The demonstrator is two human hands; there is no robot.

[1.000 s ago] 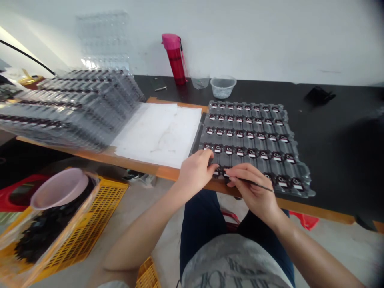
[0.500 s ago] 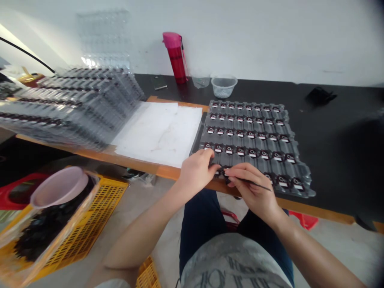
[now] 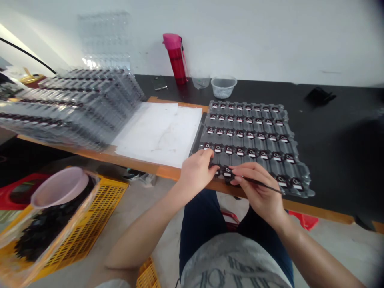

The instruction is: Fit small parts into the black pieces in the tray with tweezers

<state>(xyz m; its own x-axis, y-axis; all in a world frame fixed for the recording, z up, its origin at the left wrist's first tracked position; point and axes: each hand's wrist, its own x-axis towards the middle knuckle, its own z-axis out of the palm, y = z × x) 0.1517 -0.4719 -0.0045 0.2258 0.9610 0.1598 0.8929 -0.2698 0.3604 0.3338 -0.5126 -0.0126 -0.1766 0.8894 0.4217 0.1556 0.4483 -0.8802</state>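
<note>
A clear plastic tray [image 3: 255,142] lies on the bench with rows of small black parts in its pockets, each bearing a white mark. At its front left corner my left hand [image 3: 196,168] rests closed on the tray's edge, thumb beside a black part; what its fingers grip is hidden. My right hand [image 3: 261,188] pinches a thin dark tweezer-like tool [image 3: 264,185], which slants down to the right across the fingers. The fingertips of that hand are at the right side of a small black part [image 3: 227,172] in the front row.
White paper sheets [image 3: 159,132] lie left of the tray, beside stacked filled trays [image 3: 99,104]. Behind stand a clear plastic bowl [image 3: 223,87] and a pink bottle [image 3: 176,60]. A yellow crate [image 3: 102,208] holding black parts and a pale basin [image 3: 60,188] sits lower left.
My right hand has shifted slightly right with the thin tool, uncovering the small black part in the front row. My left hand has stayed in place.
</note>
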